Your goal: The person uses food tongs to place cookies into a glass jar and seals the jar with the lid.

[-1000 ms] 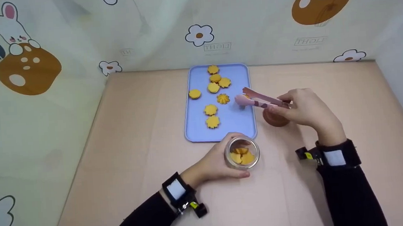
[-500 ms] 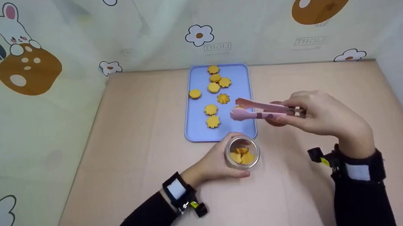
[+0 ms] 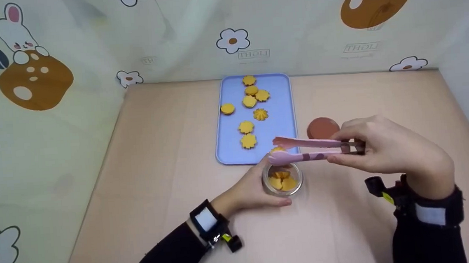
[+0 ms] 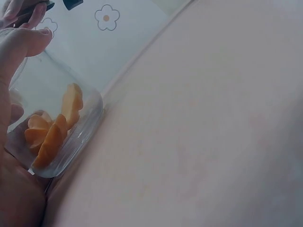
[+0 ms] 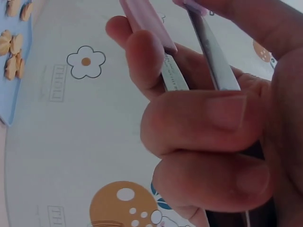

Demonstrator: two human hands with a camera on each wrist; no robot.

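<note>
The left hand (image 3: 250, 190) curls round a small glass jar (image 3: 282, 180) that stands on the table (image 3: 147, 187) just off the near edge of the blue tray (image 3: 284, 103). Several orange cookie pieces lie inside the jar, clearest in the left wrist view. The right hand (image 3: 384, 145) squeezes a pair of pink tongs (image 3: 310, 149) near their hinge end, arms nearly closed, with the tips above the jar's far rim at the tray's near right corner. An orange cookie (image 3: 278, 149) appears to sit pinched between the tips, though only a sliver shows. Seven loose cookies (image 3: 248, 141) are scattered across the tray's far and middle parts. A brown round lid (image 3: 321, 128) lies on the table just beside the tray's right edge, beyond the tongs.
</note>
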